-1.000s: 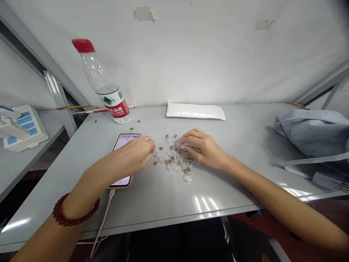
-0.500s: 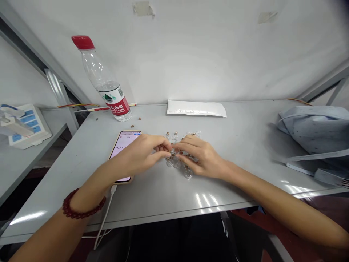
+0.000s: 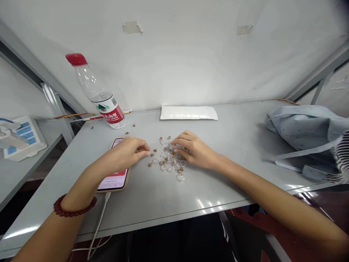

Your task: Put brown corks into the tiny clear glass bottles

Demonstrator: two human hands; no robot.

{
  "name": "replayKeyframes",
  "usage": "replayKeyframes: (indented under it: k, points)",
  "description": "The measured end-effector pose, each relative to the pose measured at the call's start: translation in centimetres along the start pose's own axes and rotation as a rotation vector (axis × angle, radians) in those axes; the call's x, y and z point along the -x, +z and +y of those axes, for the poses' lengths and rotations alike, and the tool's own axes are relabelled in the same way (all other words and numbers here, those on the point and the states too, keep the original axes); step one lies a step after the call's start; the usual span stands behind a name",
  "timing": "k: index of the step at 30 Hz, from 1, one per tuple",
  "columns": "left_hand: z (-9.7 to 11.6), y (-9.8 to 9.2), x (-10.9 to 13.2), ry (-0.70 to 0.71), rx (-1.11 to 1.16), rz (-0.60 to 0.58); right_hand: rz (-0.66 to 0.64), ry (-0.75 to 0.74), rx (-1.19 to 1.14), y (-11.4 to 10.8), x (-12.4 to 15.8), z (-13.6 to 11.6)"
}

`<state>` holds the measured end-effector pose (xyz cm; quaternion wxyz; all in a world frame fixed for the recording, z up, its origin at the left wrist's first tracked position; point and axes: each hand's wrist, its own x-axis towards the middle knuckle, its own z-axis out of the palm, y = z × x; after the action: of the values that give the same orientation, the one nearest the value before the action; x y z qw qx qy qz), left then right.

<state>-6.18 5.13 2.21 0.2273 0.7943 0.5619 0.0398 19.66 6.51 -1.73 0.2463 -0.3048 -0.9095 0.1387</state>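
Note:
Several tiny clear glass bottles (image 3: 169, 168) with cork stoppers lie in a loose pile at the middle of the table. My right hand (image 3: 192, 148) rests over the pile's right side, thumb and index finger apart among the bottles; its palm hides some of them. To the left, my left hand (image 3: 133, 151) is loosely curled, with a gap between thumb and fingers and nothing visible in it. A small cork (image 3: 152, 155) lies right by its thumb tip, and another cork (image 3: 155, 150) is just beyond. One bottle (image 3: 180, 177) sits at the pile's near edge.
Under my left forearm lies a phone (image 3: 114, 183) with a white cable. A water bottle (image 3: 109, 105) stands at the back left, near two more corks (image 3: 127, 133). A white packet (image 3: 188, 112) lies by the wall, and a light blue cloth bag (image 3: 308, 127) at the right.
My left hand has drawn away from the pile to the left, uncovering loose corks and bottles. My right hand stays over the pile. The camera view has shifted slightly.

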Motion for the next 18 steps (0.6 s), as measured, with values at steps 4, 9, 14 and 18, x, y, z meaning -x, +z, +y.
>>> replayKeyframes:
  k: [4, 9, 14, 18]
  points:
    - [0.9, -0.5, 0.9, 0.012, -0.021, -0.163, -0.013, 0.007, 0.004, -0.1, 0.1, -0.1]
    - [2.2, 0.0, 1.2, -0.007, -0.073, -0.174, -0.075, 0.038, 0.014, -0.3, 0.3, 0.0]
    - [2.3, 0.1, 1.3, 0.031, -0.029, -0.112, -0.025, 0.006, -0.03, -0.8, 0.2, -0.4]
    - [2.8, 0.5, 1.5, 0.098, 0.148, -0.025, 0.074, -0.16, -0.121, -0.5, 0.3, -1.4]
